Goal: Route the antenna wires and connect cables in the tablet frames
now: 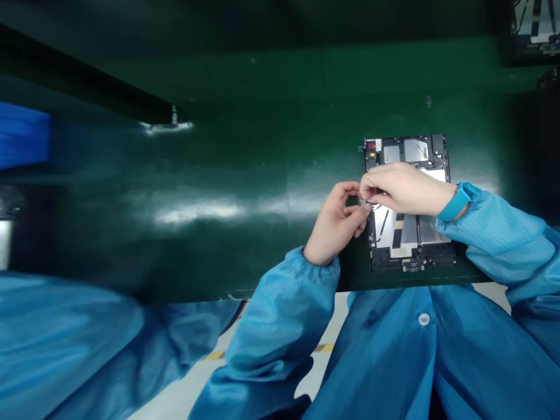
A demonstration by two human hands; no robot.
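Observation:
An opened tablet (409, 227), its black frame, silver plates and dark flat cables exposed, lies on the green worktop near the front edge. Over its left edge, my right hand (400, 186) reaches in from the right with thumb and fingers pinched together. My left hand (336, 219) meets it there from the left, its fingers curled and its thumb tip close to the right fingertips. Thin dark wire-like lines show by the fingertips, but what either hand pinches is too small and covered to name. A blue band (457, 202) circles my right wrist.
The green worktop (245, 163) stretches left and back. Another opened device (536, 29) sits in a dark holder at the far right corner. A dark bar (109, 87) and a blue bin-like object (24, 137) stand left. A co-worker's blue sleeve (65, 344) is at lower left.

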